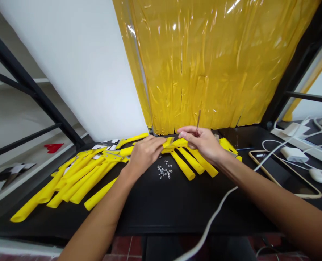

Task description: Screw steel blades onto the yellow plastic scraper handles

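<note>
My left hand [146,152] is closed, fingertips pinching the end of a yellow piece [168,142] above the black table [193,210]. Across from it, my right hand [203,144] has its fingers closed around a thin brownish rod [198,119] that sticks up past the knuckles. Its lower end is hidden by the fingers. Under and between the hands lie several yellow tubular handles [184,167], their open ends toward me. A small heap of shiny screws and nuts [164,170] rests on the table just in front of them.
To the left lies a pile of yellow handled tools [87,174]. A phone [284,174], a white charger [294,154] and a white cable [217,210] are on the right. Yellow plastic strips [204,65] hang behind, between black metal frame bars [38,90].
</note>
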A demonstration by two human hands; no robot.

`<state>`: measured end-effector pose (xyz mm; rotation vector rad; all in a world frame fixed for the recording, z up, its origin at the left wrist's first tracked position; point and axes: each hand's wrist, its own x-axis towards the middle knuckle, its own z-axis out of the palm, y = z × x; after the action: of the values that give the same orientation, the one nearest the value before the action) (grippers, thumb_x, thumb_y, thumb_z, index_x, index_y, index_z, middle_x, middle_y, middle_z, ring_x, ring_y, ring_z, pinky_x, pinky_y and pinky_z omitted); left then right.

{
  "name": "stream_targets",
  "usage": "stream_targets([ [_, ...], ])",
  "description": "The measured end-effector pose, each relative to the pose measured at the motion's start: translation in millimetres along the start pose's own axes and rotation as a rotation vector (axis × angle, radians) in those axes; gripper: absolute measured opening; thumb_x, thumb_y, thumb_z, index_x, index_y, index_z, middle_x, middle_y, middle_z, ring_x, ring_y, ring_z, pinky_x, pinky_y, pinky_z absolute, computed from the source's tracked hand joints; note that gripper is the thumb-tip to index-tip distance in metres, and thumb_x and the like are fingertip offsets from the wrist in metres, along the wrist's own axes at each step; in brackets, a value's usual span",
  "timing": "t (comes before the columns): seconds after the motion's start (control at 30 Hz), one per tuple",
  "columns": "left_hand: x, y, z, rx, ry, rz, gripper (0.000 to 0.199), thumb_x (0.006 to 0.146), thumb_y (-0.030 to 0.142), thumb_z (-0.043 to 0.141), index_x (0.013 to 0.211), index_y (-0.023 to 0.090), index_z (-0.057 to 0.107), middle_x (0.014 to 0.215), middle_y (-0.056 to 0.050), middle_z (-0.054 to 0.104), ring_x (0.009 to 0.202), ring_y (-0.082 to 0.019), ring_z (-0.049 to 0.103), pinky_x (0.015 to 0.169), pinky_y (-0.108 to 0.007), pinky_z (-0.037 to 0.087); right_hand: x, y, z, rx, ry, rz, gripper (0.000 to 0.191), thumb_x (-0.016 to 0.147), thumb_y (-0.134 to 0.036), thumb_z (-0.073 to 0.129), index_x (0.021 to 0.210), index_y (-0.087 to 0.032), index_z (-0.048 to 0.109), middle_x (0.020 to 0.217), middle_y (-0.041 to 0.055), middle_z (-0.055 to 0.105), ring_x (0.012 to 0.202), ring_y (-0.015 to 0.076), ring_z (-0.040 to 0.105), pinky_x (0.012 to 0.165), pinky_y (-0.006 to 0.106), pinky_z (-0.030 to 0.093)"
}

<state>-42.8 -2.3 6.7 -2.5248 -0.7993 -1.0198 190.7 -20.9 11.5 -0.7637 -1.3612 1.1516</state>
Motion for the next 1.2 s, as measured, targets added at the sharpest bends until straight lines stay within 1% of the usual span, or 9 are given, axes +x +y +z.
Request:
stream_targets([
  [0.07, -1, 7, 0.6, 0.106, 0.008, 0.177, 0.023, 0.092, 0.012, 0.058, 0.113, 0.016, 0.067, 0.113, -0.007, 0.075, 0.097, -0.022, 0.067, 0.084, -0.037, 0.056, -3, -3, -2, 0.028, 0.004, 0.003, 0.034, 0.076, -0.040, 0.079, 0.101, -0.018, 0.074, 0.083, 0.0016, 0.069, 0.049, 0.0045, 0.033, 0.045, 0.024, 0.025],
  [0.17, -2, 14, 1.7, 0.202, 0.039, 0.301, 0.019, 0.091, 0.010, 0.059, 0.108, 0.015, 0.067, 0.116, -0.009, 0.074, 0.098, -0.022, 0.067, 0.083, -0.037, 0.057, -8, -2, 1, -0.086, -0.057, -0.074, 0.026, 0.077, -0.038, 0.079, 0.094, -0.019, 0.076, 0.085, 0.0028, 0.071, 0.061, 0.0103, 0.053, 0.054, 0.026, 0.040],
  [0.4, -1, 17, 0.2, 0.199, 0.078, 0.346, 0.024, 0.089, 0.009, 0.062, 0.112, 0.015, 0.066, 0.120, -0.011, 0.072, 0.103, -0.024, 0.067, 0.088, -0.039, 0.056, -11, 3, 5, -0.403, -0.202, -0.328, 0.010, 0.083, -0.030, 0.073, 0.087, -0.022, 0.078, 0.090, 0.0027, 0.073, 0.080, 0.0158, 0.063, 0.071, 0.030, 0.048],
  [0.5, 0, 17, 2.4, 0.089, 0.052, 0.254, 0.021, 0.091, 0.011, 0.061, 0.110, 0.016, 0.066, 0.112, -0.009, 0.074, 0.099, -0.022, 0.068, 0.086, -0.037, 0.056, -8, 7, 3, -0.329, -0.084, -0.235, 0.016, 0.082, -0.034, 0.074, 0.090, -0.021, 0.077, 0.088, 0.0033, 0.073, 0.075, 0.0155, 0.062, 0.068, 0.030, 0.047],
  [0.6, 1, 19, 5.6, -0.115, 0.069, -0.031, 0.016, 0.092, 0.023, 0.063, 0.107, 0.017, 0.068, 0.102, -0.008, 0.076, 0.089, -0.020, 0.070, 0.082, -0.034, 0.055, -7, 11, 2, -0.238, 0.079, -0.166, 0.023, 0.078, -0.038, 0.078, 0.091, -0.019, 0.076, 0.083, 0.0031, 0.073, 0.064, 0.0130, 0.057, 0.061, 0.029, 0.045],
  [0.7, 4, 24, 6.1, -0.404, -0.012, -0.387, 0.018, 0.093, 0.034, 0.062, 0.098, 0.018, 0.068, 0.088, -0.005, 0.075, 0.077, -0.018, 0.070, 0.073, -0.031, 0.055, -10, 11, 5, -0.349, 0.127, -0.310, 0.014, 0.081, -0.032, 0.076, 0.089, -0.020, 0.075, 0.083, 0.0022, 0.071, 0.060, 0.0113, 0.052, 0.057, 0.027, 0.042],
  [0.8, 8, 30, 4.4, -0.711, -0.114, -0.563, 0.021, 0.092, 0.038, 0.063, 0.091, 0.017, 0.066, 0.080, -0.004, 0.072, 0.073, -0.018, 0.070, 0.069, -0.029, 0.055, -15, 10, 10, -0.523, 0.068, -0.580, 0.006, 0.086, -0.024, 0.071, 0.089, -0.022, 0.076, 0.088, 0.0033, 0.068, 0.071, 0.0132, 0.057, 0.062, 0.028, 0.045],
  [0.93, 9, 36, 2.9, -0.822, -0.107, -0.604, 0.023, 0.086, 0.040, 0.069, 0.087, 0.017, 0.065, 0.079, -0.003, 0.069, 0.073, -0.017, 0.069, 0.068, -0.028, 0.056, -17, 13, 13, -0.650, 0.047, -0.759, 0.008, 0.089, -0.021, 0.069, 0.091, -0.022, 0.076, 0.085, 0.0037, 0.062, 0.078, 0.0142, 0.060, 0.067, 0.028, 0.048],
  [1.2, 5, 40, 5.3, -0.572, -0.105, -0.529, 0.023, 0.086, 0.041, 0.069, 0.085, 0.018, 0.067, 0.078, -0.001, 0.070, 0.073, -0.016, 0.065, 0.066, -0.026, 0.050, -16, 21, 12, -0.648, 0.042, -0.750, 0.009, 0.091, -0.022, 0.066, 0.091, -0.024, 0.075, 0.084, 0.0026, 0.066, 0.075, 0.0138, 0.062, 0.066, 0.028, 0.050],
])
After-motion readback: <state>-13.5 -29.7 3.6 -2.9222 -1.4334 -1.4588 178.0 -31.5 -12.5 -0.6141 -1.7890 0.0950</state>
